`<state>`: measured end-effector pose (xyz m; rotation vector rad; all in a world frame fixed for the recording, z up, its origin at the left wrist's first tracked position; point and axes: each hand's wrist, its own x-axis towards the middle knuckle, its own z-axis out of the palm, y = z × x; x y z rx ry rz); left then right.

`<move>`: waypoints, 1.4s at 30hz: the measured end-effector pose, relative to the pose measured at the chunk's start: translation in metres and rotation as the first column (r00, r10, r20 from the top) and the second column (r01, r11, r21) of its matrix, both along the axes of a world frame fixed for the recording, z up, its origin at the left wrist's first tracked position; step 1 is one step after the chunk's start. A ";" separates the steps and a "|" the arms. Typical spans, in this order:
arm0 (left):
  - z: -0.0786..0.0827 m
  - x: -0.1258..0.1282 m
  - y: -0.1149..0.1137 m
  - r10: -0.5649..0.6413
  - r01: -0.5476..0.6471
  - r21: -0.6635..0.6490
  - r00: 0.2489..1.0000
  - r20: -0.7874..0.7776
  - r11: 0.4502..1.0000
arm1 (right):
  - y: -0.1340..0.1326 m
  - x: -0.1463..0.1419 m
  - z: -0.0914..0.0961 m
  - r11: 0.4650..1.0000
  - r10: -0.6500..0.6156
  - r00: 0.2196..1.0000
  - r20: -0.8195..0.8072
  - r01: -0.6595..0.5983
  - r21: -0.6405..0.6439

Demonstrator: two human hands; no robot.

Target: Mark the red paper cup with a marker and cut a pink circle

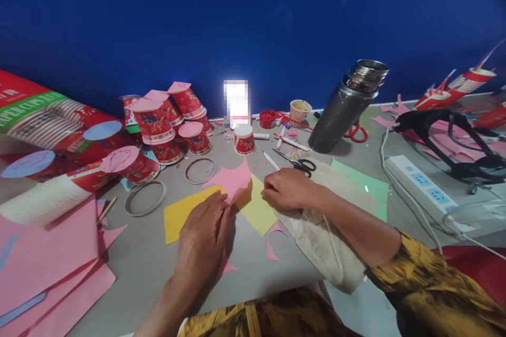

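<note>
My left hand (204, 229) lies palm down over a yellow sheet of paper (176, 221), its fingers stretched forward. Its fingertips touch the lower edge of a pink paper piece (237, 179) with curved cut edges. My right hand (288, 188) is curled, knuckles up, at the right edge of a pale yellow-green paper (259, 213). What its fingers hold, if anything, is hidden. Just behind that hand lie black-handled scissors (302, 165) and a white marker (270, 160). A beige cloth (320, 242) lies beneath my right wrist. Pink scraps (272, 250) are scattered near me.
Red paper cups (154, 126) with pink tops are stacked at left, near two tape rings (145, 198). One cup (244, 142) stands mid-table. A dark flask (343, 108), green paper (366, 189), a power strip (425, 184) and a black strap headset (446, 142) are at right. Pink sheets (51, 258) lie front left.
</note>
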<state>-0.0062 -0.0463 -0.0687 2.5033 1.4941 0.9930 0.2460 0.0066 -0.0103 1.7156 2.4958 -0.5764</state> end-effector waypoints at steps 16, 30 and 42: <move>0.003 0.008 -0.012 -0.230 0.262 0.110 0.942 -0.244 0.959 | 0.006 0.004 0.003 0.992 0.059 0.997 0.045 -0.054 -0.116; -0.027 0.018 0.022 -0.205 0.227 0.041 0.931 -0.301 0.973 | 0.008 0.000 0.001 0.994 0.033 0.999 0.020 -0.031 -0.105; -0.045 0.005 0.025 -0.266 0.282 -0.010 0.895 -0.359 0.959 | 0.004 0.001 -0.010 0.995 0.023 1.000 -0.018 -0.025 -0.099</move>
